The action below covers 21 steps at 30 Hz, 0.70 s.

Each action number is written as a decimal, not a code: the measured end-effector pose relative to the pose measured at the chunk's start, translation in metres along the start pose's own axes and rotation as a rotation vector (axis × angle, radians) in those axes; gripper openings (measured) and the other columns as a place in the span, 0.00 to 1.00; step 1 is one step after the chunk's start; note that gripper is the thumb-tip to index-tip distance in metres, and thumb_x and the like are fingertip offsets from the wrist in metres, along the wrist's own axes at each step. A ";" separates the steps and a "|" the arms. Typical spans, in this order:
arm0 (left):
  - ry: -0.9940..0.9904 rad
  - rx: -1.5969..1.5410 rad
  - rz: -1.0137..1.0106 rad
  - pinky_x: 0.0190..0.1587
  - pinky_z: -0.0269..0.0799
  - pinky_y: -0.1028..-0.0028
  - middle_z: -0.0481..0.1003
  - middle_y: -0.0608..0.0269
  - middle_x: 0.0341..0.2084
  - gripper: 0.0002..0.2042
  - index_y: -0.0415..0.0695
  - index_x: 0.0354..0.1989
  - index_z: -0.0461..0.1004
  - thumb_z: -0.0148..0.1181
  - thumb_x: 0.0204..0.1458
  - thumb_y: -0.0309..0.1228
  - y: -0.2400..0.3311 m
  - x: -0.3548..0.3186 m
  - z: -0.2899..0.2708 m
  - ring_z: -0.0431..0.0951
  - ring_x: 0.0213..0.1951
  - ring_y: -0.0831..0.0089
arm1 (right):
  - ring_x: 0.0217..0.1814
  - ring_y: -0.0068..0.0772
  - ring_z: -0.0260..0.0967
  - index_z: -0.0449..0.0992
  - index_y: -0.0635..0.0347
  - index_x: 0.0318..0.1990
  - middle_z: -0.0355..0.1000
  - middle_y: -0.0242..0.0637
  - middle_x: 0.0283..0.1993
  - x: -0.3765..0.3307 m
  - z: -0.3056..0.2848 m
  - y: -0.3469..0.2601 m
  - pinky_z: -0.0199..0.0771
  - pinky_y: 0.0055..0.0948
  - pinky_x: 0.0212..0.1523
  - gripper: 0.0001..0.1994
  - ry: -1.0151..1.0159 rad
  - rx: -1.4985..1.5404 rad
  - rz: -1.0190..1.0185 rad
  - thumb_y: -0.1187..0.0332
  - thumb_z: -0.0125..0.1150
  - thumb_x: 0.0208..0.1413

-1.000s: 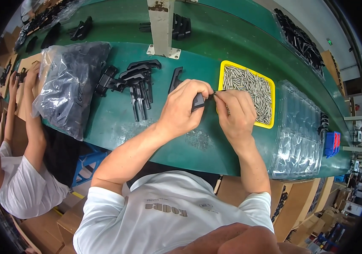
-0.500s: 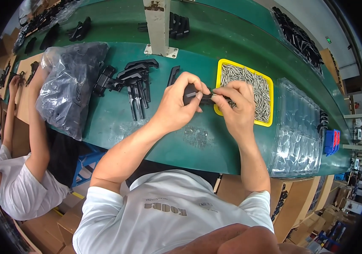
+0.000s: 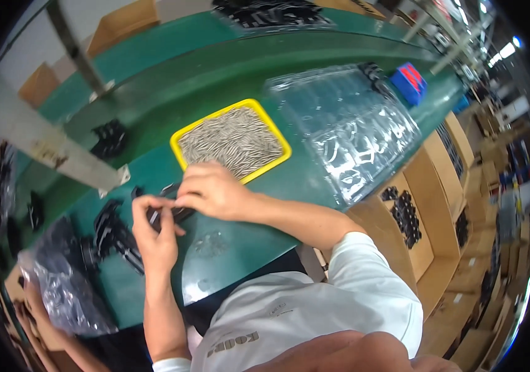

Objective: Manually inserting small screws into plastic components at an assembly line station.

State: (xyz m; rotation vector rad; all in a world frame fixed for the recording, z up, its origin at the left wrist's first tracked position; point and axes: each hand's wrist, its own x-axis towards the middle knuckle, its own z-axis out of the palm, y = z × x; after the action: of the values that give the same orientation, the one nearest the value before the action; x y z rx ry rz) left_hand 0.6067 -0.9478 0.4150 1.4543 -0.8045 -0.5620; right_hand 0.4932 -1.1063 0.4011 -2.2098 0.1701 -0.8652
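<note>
A black plastic part (image 3: 183, 214) sits between my two hands over the green bench, partly covered by fingers. My left hand (image 3: 155, 234) is closed around it, with thumb and index finger pinched near its upper end. From the right, my right hand (image 3: 215, 191) meets it, fingers closed and tips pressed together beside the left fingertips; what they pinch is hidden. Just beyond the right hand stands a yellow tray (image 3: 267, 167) full of small silver metal pins (image 3: 234, 139). Several black plastic parts (image 3: 115, 230) lie left of my left hand.
A grey plastic bag (image 3: 69, 282) lies at the left, near another person's arm (image 3: 60, 338). A pale post (image 3: 48, 146) rises from the bench. Clear plastic trays (image 3: 333, 118) lie to the right, a blue bin (image 3: 410, 87) beyond. An open carton (image 3: 429, 239) holds black parts.
The view has swung to the right, so the bench appears tilted and the tray, bag and post sit farther left. Both hands stay together at the black part.
</note>
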 end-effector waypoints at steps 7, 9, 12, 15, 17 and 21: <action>-0.012 0.106 0.067 0.25 0.77 0.79 0.77 0.56 0.42 0.08 0.42 0.46 0.64 0.51 0.63 0.16 0.002 -0.007 0.001 0.73 0.30 0.74 | 0.34 0.37 0.71 0.80 0.59 0.27 0.73 0.31 0.31 -0.002 0.010 0.005 0.68 0.38 0.44 0.10 0.054 0.002 0.017 0.65 0.66 0.58; -0.015 0.116 0.096 0.24 0.77 0.79 0.76 0.56 0.42 0.08 0.42 0.46 0.64 0.51 0.63 0.17 0.001 -0.006 0.002 0.73 0.31 0.74 | 0.34 0.39 0.71 0.80 0.61 0.27 0.74 0.32 0.30 0.000 0.004 0.002 0.69 0.39 0.42 0.10 -0.020 0.160 0.166 0.65 0.66 0.58; 0.043 0.082 0.172 0.25 0.77 0.79 0.76 0.56 0.43 0.08 0.43 0.46 0.63 0.51 0.63 0.17 -0.005 -0.005 0.004 0.73 0.33 0.73 | 0.34 0.40 0.72 0.81 0.63 0.28 0.75 0.33 0.30 0.003 -0.003 -0.002 0.70 0.40 0.40 0.10 -0.025 0.217 0.146 0.66 0.66 0.57; 0.066 0.053 0.202 0.25 0.77 0.79 0.76 0.57 0.43 0.08 0.43 0.46 0.63 0.51 0.63 0.17 -0.011 -0.002 0.004 0.73 0.34 0.73 | 0.35 0.41 0.73 0.82 0.63 0.29 0.75 0.33 0.31 0.004 -0.003 -0.001 0.70 0.40 0.40 0.10 -0.010 0.196 0.099 0.66 0.66 0.57; 0.074 0.017 0.211 0.25 0.77 0.79 0.76 0.57 0.43 0.08 0.44 0.46 0.63 0.51 0.64 0.18 -0.014 0.000 0.002 0.73 0.35 0.73 | 0.35 0.41 0.74 0.83 0.62 0.31 0.76 0.33 0.31 0.005 -0.001 0.000 0.71 0.39 0.40 0.09 0.020 0.114 0.020 0.65 0.66 0.58; 0.089 -0.092 0.143 0.24 0.76 0.79 0.76 0.57 0.43 0.08 0.45 0.46 0.63 0.53 0.64 0.19 -0.014 0.003 0.000 0.73 0.36 0.73 | 0.37 0.41 0.74 0.84 0.60 0.32 0.77 0.33 0.33 0.003 0.000 0.002 0.71 0.39 0.42 0.09 0.050 -0.025 -0.079 0.64 0.66 0.58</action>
State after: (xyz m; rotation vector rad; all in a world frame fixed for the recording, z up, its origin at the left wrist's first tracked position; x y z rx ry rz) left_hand 0.6105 -0.9505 0.4015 1.3171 -0.7948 -0.4176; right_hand 0.4963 -1.1089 0.4013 -2.2320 0.1190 -0.9665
